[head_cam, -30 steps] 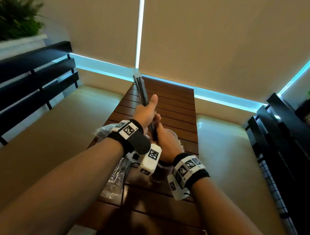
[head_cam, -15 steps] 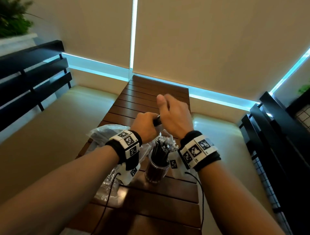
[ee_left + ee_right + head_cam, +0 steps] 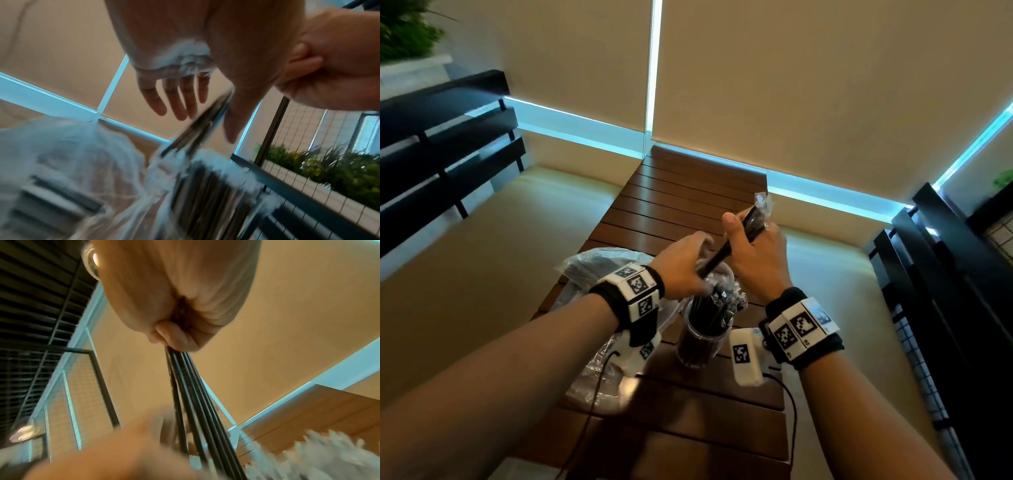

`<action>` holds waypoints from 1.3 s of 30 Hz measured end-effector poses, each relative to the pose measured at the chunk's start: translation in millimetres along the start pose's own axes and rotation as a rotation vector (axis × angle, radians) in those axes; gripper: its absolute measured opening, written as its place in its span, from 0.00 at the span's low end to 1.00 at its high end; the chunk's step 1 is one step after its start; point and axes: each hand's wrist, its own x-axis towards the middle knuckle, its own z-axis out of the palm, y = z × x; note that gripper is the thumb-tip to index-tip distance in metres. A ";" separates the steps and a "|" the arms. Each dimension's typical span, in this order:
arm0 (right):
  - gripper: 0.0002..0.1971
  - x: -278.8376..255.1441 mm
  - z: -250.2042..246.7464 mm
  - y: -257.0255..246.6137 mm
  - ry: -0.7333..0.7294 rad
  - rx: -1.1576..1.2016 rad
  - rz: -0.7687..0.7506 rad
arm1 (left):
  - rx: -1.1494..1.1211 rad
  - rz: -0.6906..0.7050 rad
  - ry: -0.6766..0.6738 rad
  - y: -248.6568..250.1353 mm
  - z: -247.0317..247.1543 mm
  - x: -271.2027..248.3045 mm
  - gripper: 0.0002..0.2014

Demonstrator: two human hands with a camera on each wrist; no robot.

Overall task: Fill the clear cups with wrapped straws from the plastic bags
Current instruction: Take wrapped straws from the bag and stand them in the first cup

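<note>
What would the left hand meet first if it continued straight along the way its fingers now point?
Probably the bundle of wrapped straws that the right hand grips: the left hand has straight fingers reaching toward it. Depth is unclear.

Seen from the left wrist, the left hand [image 3: 185, 53] spreads its fingers [image 3: 174, 100] straight over a blurred bunch of dark wrapped straws [image 3: 205, 194]. A slanted straw bundle [image 3: 197, 128] rises toward the right hand [image 3: 333, 65] — plastic bag [image 3: 61, 170] at left, plants [image 3: 339, 170] far right.
</note>
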 end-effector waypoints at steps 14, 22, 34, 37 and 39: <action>0.15 -8.3 -10.8 34.6 0.028 -0.135 0.159 | 0.249 -0.149 -0.330 -50.1 68.3 -17.0 0.37; 0.11 -31.9 25.3 69.6 -0.131 -0.409 0.053 | 0.302 -0.137 -0.328 -55.8 67.7 -16.6 0.20; 0.45 -28.8 32.3 66.8 0.027 -0.474 -0.111 | 0.260 -0.068 -0.292 -62.1 66.7 -20.6 0.11; 0.34 -20.8 39.1 59.5 -0.079 -0.590 -0.161 | 0.262 -0.042 -0.267 -60.2 63.8 -18.8 0.11; 0.29 -23.9 48.4 65.0 -0.269 -0.687 -0.112 | 0.248 0.014 -0.215 -57.9 62.2 -18.0 0.12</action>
